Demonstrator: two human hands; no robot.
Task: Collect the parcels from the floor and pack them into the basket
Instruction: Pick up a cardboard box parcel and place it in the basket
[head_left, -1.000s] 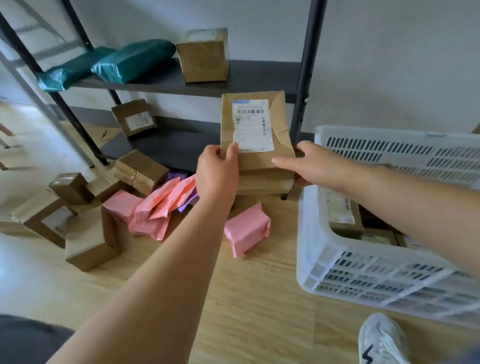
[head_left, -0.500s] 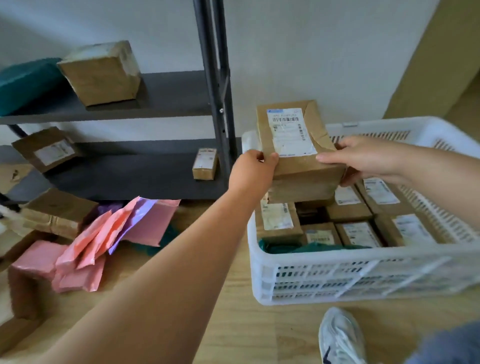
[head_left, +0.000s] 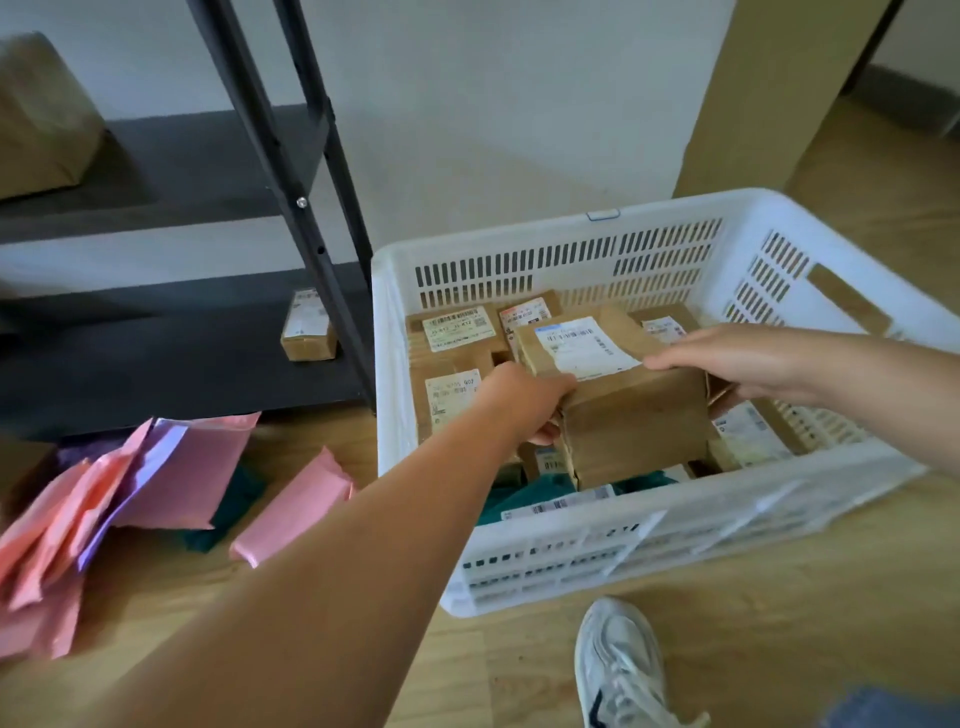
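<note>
With the left hand (head_left: 524, 400) curled round its left side and the right hand (head_left: 727, 364) gripping its right edge, the brown parcel (head_left: 634, 421) hung inside the white basket (head_left: 571, 561) at centre right of the frame, and to my eye wanted lowering level onto the labelled boxes (head_left: 452, 327), not dropping.

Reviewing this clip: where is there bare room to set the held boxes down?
The basket is crowded: labelled boxes along its left and back, a green bag at the near wall. What lies under the held boxes is hidden. Bare: floor between pink parcel and shoe; lower shelf left of the small box.
</note>
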